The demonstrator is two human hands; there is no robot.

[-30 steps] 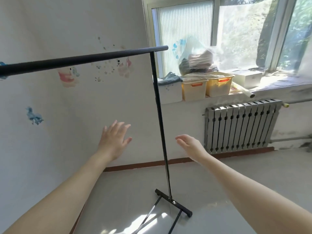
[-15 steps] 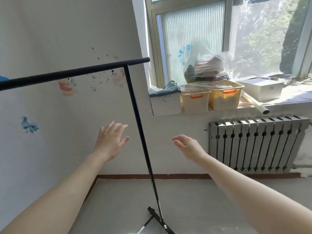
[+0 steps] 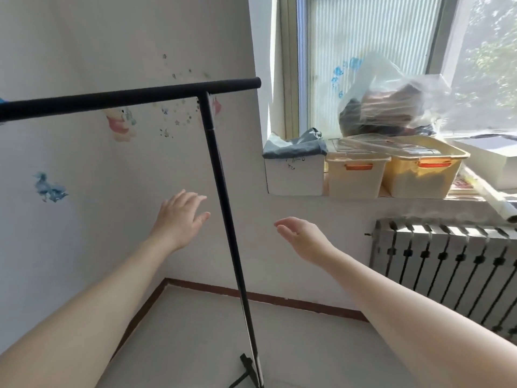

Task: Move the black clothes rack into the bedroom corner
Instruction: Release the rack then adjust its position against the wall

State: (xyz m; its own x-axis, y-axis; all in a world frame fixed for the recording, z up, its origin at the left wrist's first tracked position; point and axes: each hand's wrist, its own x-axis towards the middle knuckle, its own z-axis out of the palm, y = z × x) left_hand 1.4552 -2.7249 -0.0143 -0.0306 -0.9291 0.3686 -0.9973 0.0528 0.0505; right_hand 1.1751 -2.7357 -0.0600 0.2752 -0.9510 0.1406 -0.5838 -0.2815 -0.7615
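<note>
The black clothes rack (image 3: 223, 191) stands in front of me on the grey floor, near the corner where the white left wall meets the window wall. Its top bar runs from the left edge to just right of the upright post. Only a bit of its foot shows at the bottom edge. My left hand (image 3: 179, 217) is raised just left of the post, fingers spread, not touching it. My right hand (image 3: 302, 236) hovers to the right of the post, palm turned inward, fingers apart, holding nothing.
A windowsill at the right carries a white box (image 3: 293, 175), two lidded plastic bins (image 3: 355, 175) (image 3: 422, 172) and a clear bag of clothes (image 3: 391, 105). A grey radiator (image 3: 447, 264) sits below it. Stickers dot the left wall (image 3: 50, 189). A brown skirting board runs along the floor.
The view has moved closer to the corner and turned left. The rack post now sits between my two hands, nearer the corner. Both hands stay open and off the rack.
</note>
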